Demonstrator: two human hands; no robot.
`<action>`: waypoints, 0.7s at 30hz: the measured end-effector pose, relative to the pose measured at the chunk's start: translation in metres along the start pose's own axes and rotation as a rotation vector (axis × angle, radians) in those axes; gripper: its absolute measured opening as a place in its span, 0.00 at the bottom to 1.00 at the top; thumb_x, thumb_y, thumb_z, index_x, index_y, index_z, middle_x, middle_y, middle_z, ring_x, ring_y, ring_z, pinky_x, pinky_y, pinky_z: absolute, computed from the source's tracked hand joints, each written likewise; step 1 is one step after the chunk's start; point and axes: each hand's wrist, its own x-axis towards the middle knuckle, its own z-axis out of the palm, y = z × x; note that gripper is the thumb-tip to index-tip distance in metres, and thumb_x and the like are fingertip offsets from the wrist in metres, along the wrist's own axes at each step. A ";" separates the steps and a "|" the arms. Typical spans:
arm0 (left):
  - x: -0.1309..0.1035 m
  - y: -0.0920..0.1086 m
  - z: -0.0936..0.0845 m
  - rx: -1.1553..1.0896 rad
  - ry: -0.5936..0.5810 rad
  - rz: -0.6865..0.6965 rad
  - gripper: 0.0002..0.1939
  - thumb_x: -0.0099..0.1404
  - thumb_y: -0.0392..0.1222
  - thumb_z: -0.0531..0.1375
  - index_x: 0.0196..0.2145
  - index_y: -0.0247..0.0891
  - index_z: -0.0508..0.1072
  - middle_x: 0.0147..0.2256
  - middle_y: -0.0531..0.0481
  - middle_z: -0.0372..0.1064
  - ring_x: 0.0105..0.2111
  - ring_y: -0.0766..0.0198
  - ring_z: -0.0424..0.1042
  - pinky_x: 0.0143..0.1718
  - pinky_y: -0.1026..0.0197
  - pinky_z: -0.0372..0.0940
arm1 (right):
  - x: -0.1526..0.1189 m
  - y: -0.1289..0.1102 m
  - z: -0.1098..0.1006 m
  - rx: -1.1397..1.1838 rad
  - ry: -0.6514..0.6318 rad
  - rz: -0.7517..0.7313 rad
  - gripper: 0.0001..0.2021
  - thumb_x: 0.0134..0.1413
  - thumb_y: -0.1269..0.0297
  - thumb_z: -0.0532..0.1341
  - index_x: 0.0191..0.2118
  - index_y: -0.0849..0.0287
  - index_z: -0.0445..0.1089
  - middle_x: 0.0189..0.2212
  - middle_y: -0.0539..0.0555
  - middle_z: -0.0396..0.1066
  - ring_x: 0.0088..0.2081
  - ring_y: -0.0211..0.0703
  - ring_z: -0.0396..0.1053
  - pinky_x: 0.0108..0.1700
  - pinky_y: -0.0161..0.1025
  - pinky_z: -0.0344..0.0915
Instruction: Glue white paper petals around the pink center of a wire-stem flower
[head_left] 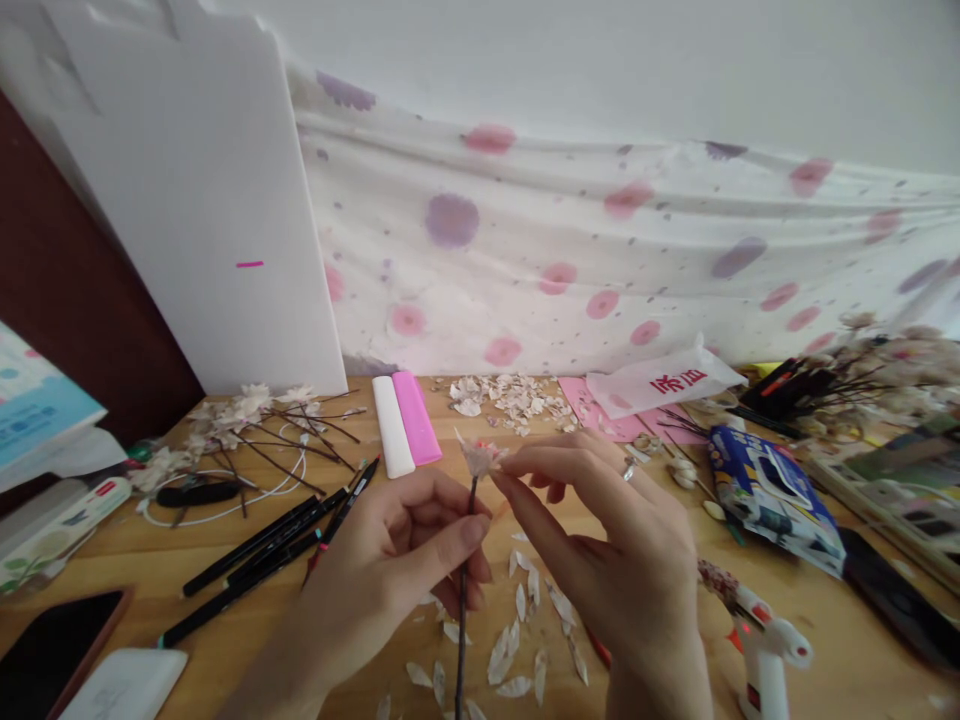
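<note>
In the middle of the head view, my left hand (427, 545) pinches the dark stem of an artificial flower (480, 458), which stands upright with its pale, pink-centred petals on top. My right hand (600, 530) reaches in from the right, thumb and index finger pressed together at the flower's right edge. They appear to pinch a petal there, though the fingertips cover most of it. Loose whitish petals (504, 650) lie scattered on the wooden table (352, 660) beneath both hands.
A hot glue gun (765, 650) stands at lower right, near a blue wipes packet (776, 500). Black marker pens (255, 545) and finished flowers on stems (247, 415) lie left. A petal pile (517, 400) sits behind, beside white and pink bars (416, 418). A phone (60, 650) is lower left.
</note>
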 end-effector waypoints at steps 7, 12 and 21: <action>0.000 0.000 0.001 -0.015 -0.014 -0.004 0.14 0.60 0.50 0.71 0.32 0.37 0.76 0.23 0.53 0.76 0.21 0.70 0.74 0.23 0.72 0.69 | 0.000 0.001 0.002 0.004 -0.008 -0.001 0.09 0.62 0.78 0.64 0.42 0.55 0.70 0.34 0.48 0.76 0.35 0.36 0.72 0.38 0.34 0.69; 0.001 0.001 0.000 -0.031 -0.025 -0.003 0.13 0.60 0.49 0.72 0.33 0.38 0.77 0.23 0.54 0.77 0.21 0.71 0.75 0.22 0.73 0.68 | -0.001 0.000 0.003 -0.006 0.001 0.006 0.10 0.62 0.77 0.64 0.43 0.54 0.70 0.34 0.47 0.76 0.35 0.35 0.72 0.37 0.34 0.69; 0.001 -0.003 -0.004 -0.110 -0.066 0.065 0.12 0.61 0.47 0.72 0.31 0.37 0.78 0.21 0.54 0.76 0.19 0.71 0.75 0.21 0.74 0.69 | -0.004 -0.005 -0.004 0.099 0.085 -0.085 0.05 0.64 0.72 0.63 0.41 0.56 0.75 0.25 0.48 0.73 0.24 0.36 0.68 0.25 0.36 0.63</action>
